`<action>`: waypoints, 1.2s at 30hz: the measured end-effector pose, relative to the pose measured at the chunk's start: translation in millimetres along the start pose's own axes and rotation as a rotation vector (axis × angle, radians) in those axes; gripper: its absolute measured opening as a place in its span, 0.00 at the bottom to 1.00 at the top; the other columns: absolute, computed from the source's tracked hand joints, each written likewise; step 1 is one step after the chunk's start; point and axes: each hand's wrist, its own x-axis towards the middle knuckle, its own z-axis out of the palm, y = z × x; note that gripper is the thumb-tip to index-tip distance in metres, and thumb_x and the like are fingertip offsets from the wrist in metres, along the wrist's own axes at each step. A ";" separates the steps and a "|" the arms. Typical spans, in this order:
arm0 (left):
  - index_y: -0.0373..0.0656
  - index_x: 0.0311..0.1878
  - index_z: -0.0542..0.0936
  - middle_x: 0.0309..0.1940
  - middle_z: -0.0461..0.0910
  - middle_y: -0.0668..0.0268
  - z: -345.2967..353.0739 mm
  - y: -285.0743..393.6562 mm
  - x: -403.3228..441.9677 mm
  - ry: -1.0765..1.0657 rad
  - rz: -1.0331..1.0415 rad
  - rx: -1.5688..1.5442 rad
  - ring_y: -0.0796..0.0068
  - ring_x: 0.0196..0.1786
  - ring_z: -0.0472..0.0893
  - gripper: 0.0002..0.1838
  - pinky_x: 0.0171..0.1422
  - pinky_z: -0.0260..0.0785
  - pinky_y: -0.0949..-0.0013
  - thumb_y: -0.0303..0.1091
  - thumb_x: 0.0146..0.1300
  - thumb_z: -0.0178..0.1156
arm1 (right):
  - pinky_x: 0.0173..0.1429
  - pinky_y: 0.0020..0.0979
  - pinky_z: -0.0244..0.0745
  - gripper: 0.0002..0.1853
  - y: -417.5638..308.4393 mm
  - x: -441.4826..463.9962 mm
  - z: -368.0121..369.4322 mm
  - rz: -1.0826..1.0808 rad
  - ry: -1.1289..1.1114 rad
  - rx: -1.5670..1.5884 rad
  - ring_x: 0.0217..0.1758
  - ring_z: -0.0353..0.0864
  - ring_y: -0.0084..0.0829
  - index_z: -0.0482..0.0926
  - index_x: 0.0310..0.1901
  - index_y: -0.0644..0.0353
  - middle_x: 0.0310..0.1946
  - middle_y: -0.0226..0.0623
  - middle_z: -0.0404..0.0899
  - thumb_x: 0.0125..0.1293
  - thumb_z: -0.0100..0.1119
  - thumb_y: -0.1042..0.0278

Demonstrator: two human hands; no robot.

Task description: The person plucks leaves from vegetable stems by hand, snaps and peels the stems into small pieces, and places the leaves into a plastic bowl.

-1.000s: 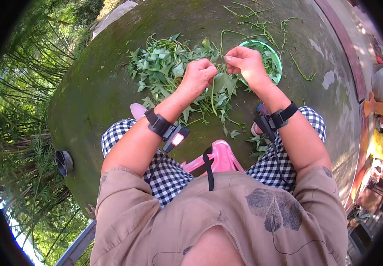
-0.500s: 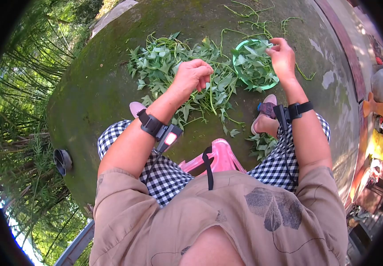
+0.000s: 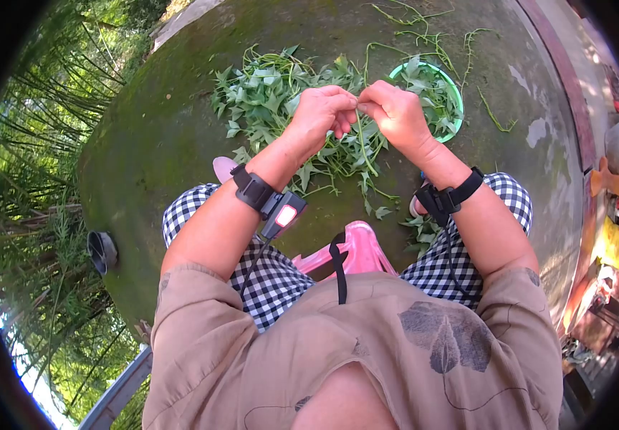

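Left grip (image 3: 318,116): pinching the thin green stem (image 3: 363,147), which trails towards me!
Right grip (image 3: 399,118): tips meeting my left's, nipping the same top end.
Feel: light, bendy, probably snappable; pinch near the end.
Around: leafy heap (image 3: 263,87) left and beneath; green-rimmed basket (image 3: 458,99) just right, partly blocked.

**Cloth, plastic and plant surfaces outdoors**

Shirt (image 3: 252,373): thin, matt cloth, softly creased, with a dark leaf print. Trousers (image 3: 270,287): checked cloth, matt. Wrist strap (image 3: 251,188): black, matt, apparently fabric; the attached module (image 3: 284,213) has a smooth, plastic-looking casing with a bright, glossy face. Stool (image 3: 363,247): pink plastic, smooth, with glossy highlights. Basket (image 3: 458,93): smooth green rim, plastic in appearance. Leaves (image 3: 263,86): thin, smooth blades, mostly matt with a pale sheen. Ground (image 3: 159,158): hard, rough and matt, with a green, moss-like film.
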 end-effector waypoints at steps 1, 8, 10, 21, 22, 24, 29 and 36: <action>0.38 0.35 0.79 0.21 0.78 0.66 -0.7 -1.0 -0.1 0.007 -0.001 0.008 0.79 0.19 0.75 0.05 0.21 0.67 0.76 0.30 0.63 0.59 | 0.35 0.37 0.75 0.03 -1.3 -0.6 -0.3 -0.025 -0.004 -0.010 0.34 0.81 0.42 0.78 0.33 0.59 0.30 0.38 0.79 0.56 0.62 0.73; 0.38 0.35 0.79 0.22 0.79 0.66 -33.0 -2.5 14.6 0.277 0.082 -0.005 0.79 0.19 0.75 0.05 0.20 0.67 0.75 0.28 0.62 0.57 | 0.34 0.38 0.73 0.04 -3.9 -7.9 -0.6 -0.078 -0.003 -0.031 0.32 0.79 0.42 0.75 0.32 0.59 0.29 0.38 0.76 0.56 0.60 0.76; 0.38 0.34 0.79 0.22 0.79 0.66 -45.6 1.7 18.8 0.383 0.116 -0.005 0.79 0.19 0.75 0.04 0.20 0.67 0.75 0.28 0.61 0.59 | 0.34 0.38 0.73 0.04 -2.5 -12.9 -1.7 -0.078 -0.006 -0.025 0.32 0.79 0.42 0.74 0.32 0.59 0.29 0.38 0.76 0.56 0.60 0.76; 0.38 0.32 0.78 0.21 0.78 0.64 -77.1 25.0 23.5 0.653 0.288 -0.091 0.76 0.18 0.75 0.04 0.18 0.66 0.73 0.28 0.61 0.57 | 0.41 0.43 0.76 0.11 2.7 -99.0 34.6 0.179 -0.983 -0.113 0.42 0.82 0.45 0.78 0.40 0.59 0.39 0.42 0.82 0.53 0.59 0.73; 0.37 0.33 0.78 0.22 0.78 0.64 -73.2 25.3 23.3 0.633 0.284 -0.061 0.77 0.19 0.75 0.05 0.19 0.67 0.73 0.28 0.61 0.57 | 0.41 0.43 0.76 0.11 -2.8 -104.3 33.6 0.160 -1.097 -0.190 0.42 0.83 0.45 0.78 0.41 0.59 0.39 0.43 0.82 0.54 0.59 0.73; 0.36 0.35 0.79 0.23 0.79 0.64 -64.2 24.4 21.7 0.595 0.277 -0.004 0.77 0.20 0.76 0.05 0.21 0.68 0.74 0.28 0.61 0.57 | 0.40 0.43 0.77 0.11 -15.7 -101.7 32.9 0.131 -1.217 -0.319 0.41 0.83 0.45 0.78 0.41 0.60 0.40 0.45 0.83 0.54 0.58 0.72; 0.37 0.37 0.80 0.25 0.80 0.66 -40.7 15.2 19.6 0.471 0.326 0.181 0.82 0.22 0.75 0.05 0.22 0.67 0.77 0.29 0.63 0.57 | 0.37 0.42 0.76 0.07 -18.0 -51.8 36.0 0.100 -0.534 -0.363 0.35 0.83 0.44 0.76 0.34 0.57 0.33 0.41 0.82 0.54 0.61 0.68; 0.37 0.40 0.79 0.26 0.81 0.65 -16.5 4.2 15.9 0.296 0.373 0.239 0.84 0.22 0.75 0.06 0.24 0.67 0.79 0.29 0.65 0.56 | 0.39 0.41 0.75 0.11 -19.1 -1.5 20.5 0.246 0.006 -0.182 0.36 0.82 0.44 0.80 0.39 0.57 0.33 0.39 0.82 0.56 0.63 0.62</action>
